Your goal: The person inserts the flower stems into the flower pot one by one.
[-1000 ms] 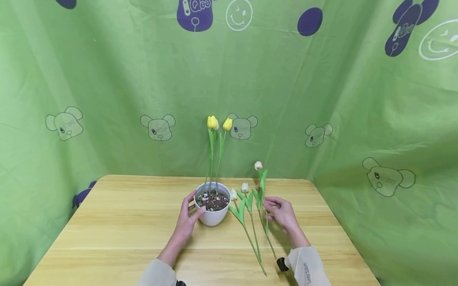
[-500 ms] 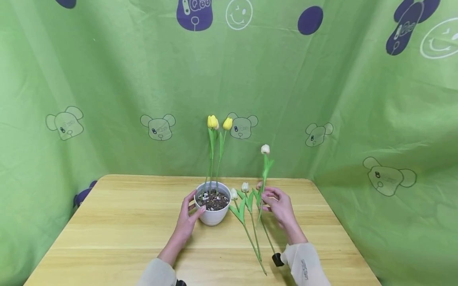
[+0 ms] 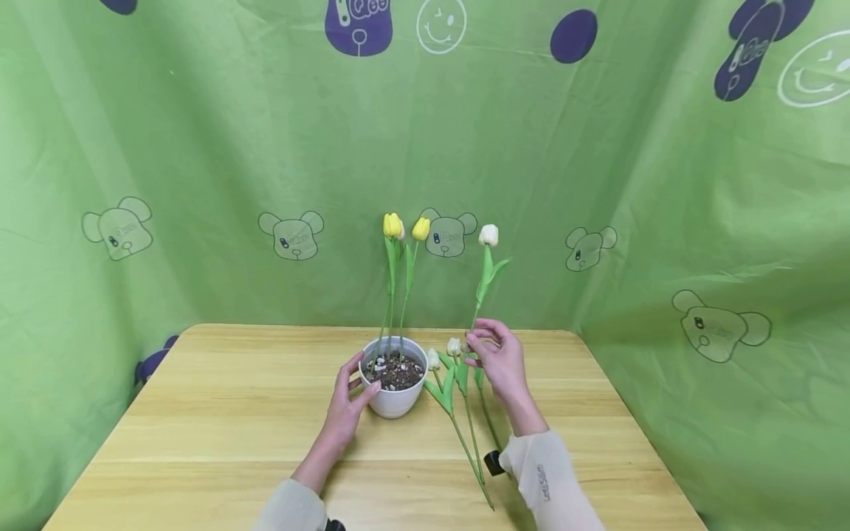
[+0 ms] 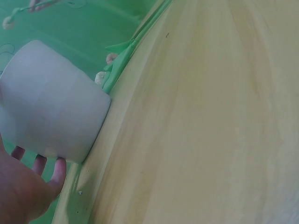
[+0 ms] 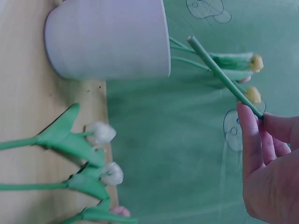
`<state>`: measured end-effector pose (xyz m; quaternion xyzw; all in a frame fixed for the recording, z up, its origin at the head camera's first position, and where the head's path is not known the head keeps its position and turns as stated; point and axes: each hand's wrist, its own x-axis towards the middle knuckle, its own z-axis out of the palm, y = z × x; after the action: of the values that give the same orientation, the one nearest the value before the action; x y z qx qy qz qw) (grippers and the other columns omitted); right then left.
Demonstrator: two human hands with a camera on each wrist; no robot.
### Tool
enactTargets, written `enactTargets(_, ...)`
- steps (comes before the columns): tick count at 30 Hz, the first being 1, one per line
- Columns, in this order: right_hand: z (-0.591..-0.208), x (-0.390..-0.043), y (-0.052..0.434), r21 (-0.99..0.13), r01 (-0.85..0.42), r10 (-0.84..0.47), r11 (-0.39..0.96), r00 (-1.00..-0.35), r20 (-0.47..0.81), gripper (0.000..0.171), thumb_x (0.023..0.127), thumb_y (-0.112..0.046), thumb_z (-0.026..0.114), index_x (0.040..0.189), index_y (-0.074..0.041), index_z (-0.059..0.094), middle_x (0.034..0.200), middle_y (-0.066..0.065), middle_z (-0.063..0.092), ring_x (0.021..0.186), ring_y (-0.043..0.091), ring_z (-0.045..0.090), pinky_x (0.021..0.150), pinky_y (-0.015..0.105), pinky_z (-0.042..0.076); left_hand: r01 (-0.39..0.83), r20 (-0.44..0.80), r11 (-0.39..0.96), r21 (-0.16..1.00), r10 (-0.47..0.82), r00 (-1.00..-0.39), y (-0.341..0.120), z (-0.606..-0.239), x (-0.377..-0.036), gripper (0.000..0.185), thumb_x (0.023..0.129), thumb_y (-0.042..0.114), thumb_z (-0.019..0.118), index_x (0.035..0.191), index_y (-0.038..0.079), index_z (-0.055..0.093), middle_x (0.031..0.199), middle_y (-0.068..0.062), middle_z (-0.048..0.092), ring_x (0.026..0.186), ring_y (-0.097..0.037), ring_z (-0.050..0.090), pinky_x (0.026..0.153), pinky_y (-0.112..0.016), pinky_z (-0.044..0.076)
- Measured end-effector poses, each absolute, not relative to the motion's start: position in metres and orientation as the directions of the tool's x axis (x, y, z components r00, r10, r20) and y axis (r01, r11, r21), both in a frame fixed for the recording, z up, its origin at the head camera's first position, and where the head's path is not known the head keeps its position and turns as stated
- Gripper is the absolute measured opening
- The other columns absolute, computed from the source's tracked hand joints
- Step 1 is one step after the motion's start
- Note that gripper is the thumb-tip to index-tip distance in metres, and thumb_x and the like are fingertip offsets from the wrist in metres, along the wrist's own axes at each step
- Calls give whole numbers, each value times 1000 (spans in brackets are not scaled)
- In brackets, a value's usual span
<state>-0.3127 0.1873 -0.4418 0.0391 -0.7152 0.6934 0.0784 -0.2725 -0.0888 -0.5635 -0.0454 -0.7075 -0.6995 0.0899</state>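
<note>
Thumb and fingers of my left hand [image 3: 344, 413] grip the side and rim of a white flower pot [image 3: 393, 404], as the left wrist view shows on the pot's wall [image 4: 51, 102]. Dark soil [image 3: 401, 377] fills the pot, where two yellow tulips [image 3: 392, 226] and a pinkish one stand upright. To the right of it, my right hand [image 3: 503, 363] pinches a white tulip [image 3: 488, 236] by its stem [image 5: 219, 74], bloom up and raised off the table. The stem's lower end points toward the pot in the right wrist view.
Two white tulips [image 3: 454, 346] and a pinkish one [image 5: 120, 211] lie on the wooden table [image 3: 219, 413], right of the pot, partly under the right forearm. Green curtain [image 3: 199, 184] with bear prints surrounds the table's back and sides.
My right hand has lifted the white tulip up from the flowers on the table and carried it left toward the pot. The left hand and pot have stayed in place.
</note>
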Motion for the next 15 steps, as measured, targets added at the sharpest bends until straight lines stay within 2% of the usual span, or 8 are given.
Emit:
enactTargets(5, -431, -316, 172, -977, -212, 58, 17, -975, 213, 39, 97, 2, 66, 135, 0, 57, 111, 10, 65, 84, 14, 70, 74, 34, 66, 193, 193, 9, 981, -58, -979, -88, -563, -271, 71, 97, 30, 70, 159, 25, 36, 163, -18, 31, 140, -48, 43, 109, -67, 45)
enactTargets(15, -423, -325, 149, -961, -275, 74, 36, -958, 277, 38, 95, 6, 66, 133, 1, 58, 114, 19, 65, 82, 14, 70, 73, 35, 66, 188, 189, 12, 982, -63, -980, -89, -563, -272, 71, 97, 31, 70, 159, 26, 36, 163, -17, 31, 140, -47, 44, 110, -67, 45)
